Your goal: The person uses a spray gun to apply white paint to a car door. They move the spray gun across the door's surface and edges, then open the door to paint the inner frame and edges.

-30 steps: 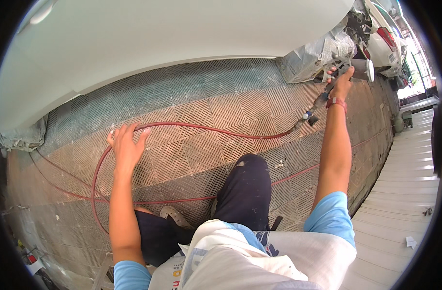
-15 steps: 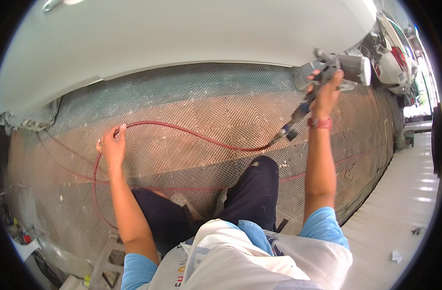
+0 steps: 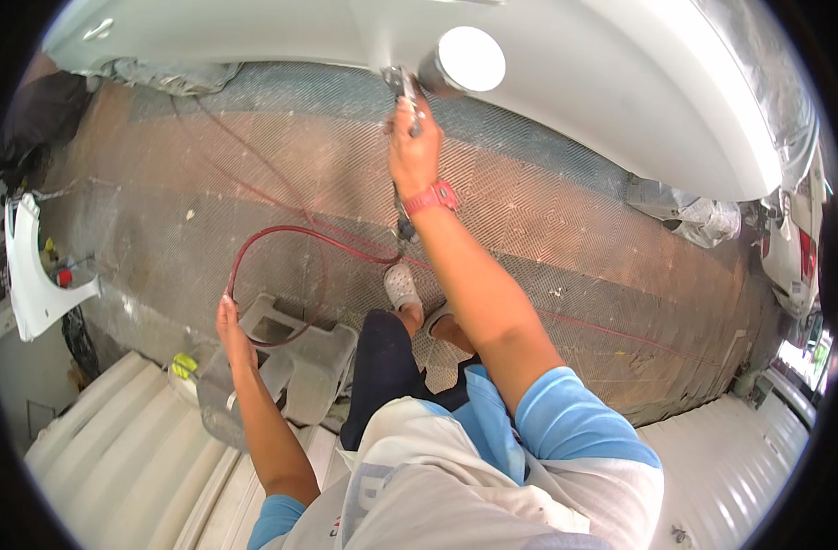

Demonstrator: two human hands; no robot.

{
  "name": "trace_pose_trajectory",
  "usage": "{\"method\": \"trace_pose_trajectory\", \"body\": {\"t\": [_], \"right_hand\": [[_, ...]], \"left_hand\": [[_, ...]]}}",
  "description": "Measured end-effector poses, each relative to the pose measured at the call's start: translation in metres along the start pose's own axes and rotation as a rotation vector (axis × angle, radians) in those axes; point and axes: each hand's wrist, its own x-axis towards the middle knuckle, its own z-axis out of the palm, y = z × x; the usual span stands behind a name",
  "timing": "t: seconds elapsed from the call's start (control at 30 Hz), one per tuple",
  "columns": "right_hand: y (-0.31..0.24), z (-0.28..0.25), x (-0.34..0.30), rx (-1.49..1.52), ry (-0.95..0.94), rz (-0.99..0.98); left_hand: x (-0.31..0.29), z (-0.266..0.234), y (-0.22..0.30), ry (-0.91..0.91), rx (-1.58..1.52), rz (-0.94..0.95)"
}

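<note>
Starting at the left, a loose white body panel [image 3: 36, 275] is leaning near the wall, and it was not in view half a second ago, so our head is turning that way as we work. Next to it, our left hand [image 3: 233, 328] is closing around the red air hose [image 3: 281, 234], gathering it into a loop over the grey plastic step stool [image 3: 295, 353]; a moment ago the same hand was pinching the hose out flat on the mesh floor [image 3: 566, 238], so we are now taking up slack and keeping the line off the fresh surface. Moving toward the middle, our right hand [image 3: 415, 151], with its red wristband [image 3: 430, 197], is gripping the spray gun [image 3: 437, 78] tight, fingers wrapped round the handle. The gun's round cup is showing bright against the big white car panel [image 3: 575, 82] hanging above the floor. Before, the gun was up at the far right end of that panel; now it is sitting near the panel's middle, blurred with motion. We judge that we are sweeping a pass along the panel from right to left. Further right, masked parts in crumpled paper [image 3: 685, 215] are lying by the panel's end.
</note>
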Motion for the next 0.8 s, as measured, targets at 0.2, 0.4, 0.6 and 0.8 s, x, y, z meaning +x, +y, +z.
{"method": "trace_pose_trajectory", "body": {"t": [0.2, 0.4, 0.6, 0.8], "right_hand": [[-0.069, 0.018, 0.026, 0.207, -0.149, 0.09], [-0.074, -0.138, 0.023, -0.028, 0.111, 0.03], [-0.073, -0.377, -0.01, -0.126, 0.36, 0.154], [-0.085, -0.582, -0.014, -0.182, 0.545, 0.123]], "left_hand": [[-0.042, -0.06, 0.0, 0.065, -0.058, -0.082], [-0.089, -0.029, -0.035, -0.168, 0.29, -0.162], [-0.17, 0.079, -0.049, -0.51, 0.657, -0.143], [-0.254, 0.195, -0.025, -0.777, 0.983, -0.034]]}}
